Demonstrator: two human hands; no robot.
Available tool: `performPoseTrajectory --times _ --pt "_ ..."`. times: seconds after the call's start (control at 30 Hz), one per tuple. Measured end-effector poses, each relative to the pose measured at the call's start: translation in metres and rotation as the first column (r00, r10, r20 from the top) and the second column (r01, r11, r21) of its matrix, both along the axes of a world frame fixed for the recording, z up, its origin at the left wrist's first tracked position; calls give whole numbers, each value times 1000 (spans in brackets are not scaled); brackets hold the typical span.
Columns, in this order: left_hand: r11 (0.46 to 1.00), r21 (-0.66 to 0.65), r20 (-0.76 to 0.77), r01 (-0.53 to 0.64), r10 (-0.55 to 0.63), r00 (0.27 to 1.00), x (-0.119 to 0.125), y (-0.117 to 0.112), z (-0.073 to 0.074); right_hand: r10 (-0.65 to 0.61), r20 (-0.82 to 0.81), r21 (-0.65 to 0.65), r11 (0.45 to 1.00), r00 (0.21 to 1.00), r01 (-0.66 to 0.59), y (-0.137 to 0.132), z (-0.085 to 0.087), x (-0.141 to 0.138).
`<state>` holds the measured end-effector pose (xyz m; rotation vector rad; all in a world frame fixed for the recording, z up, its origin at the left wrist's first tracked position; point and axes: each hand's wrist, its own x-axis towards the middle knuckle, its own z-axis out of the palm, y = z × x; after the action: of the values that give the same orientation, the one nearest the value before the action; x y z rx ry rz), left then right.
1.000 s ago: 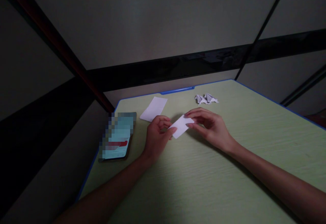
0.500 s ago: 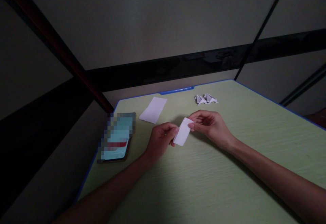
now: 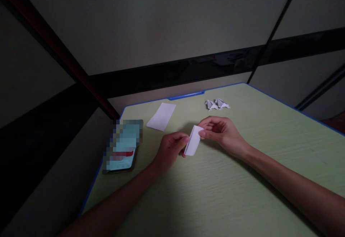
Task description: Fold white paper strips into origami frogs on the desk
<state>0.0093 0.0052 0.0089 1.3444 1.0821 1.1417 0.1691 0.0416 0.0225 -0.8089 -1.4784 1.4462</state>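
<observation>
Both hands hold one small white paper slip (image 3: pixel 193 140) just above the pale green table (image 3: pixel 221 194). My left hand (image 3: pixel 170 149) pinches its lower left edge with curled fingers. My right hand (image 3: pixel 221 131) pinches its upper right corner between thumb and fingertips. The slip is bent lengthwise, its two halves folding toward each other. A second flat white paper slip (image 3: pixel 161 116) lies on the table beyond my left hand.
A phone (image 3: pixel 122 145) with a lit screen lies at the table's left edge. Two or three small folded paper pieces (image 3: pixel 217 104) sit near the far edge. The table has a blue rim (image 3: pixel 185 95); a dark wall and beams stand behind it.
The slip was turned from lying slantwise to nearly upright between the hands, and it now folds along its length. Both hands drew slightly closer together.
</observation>
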Motion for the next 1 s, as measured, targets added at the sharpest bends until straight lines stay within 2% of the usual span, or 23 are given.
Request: performPoseTrajectory --times 0.43,0.7,1.0 --pt "999 9 -20 44 -44 999 1 -2 3 30 -52 -52 998 998 -33 -2 1 -1" --pt "996 35 -72 77 -75 995 0 -1 0 31 -49 -30 999 998 -32 0 -1 -1" --pt "999 -8 -74 50 -50 996 2 0 -1 40 -28 -32 999 999 -41 -1 -3 -1"
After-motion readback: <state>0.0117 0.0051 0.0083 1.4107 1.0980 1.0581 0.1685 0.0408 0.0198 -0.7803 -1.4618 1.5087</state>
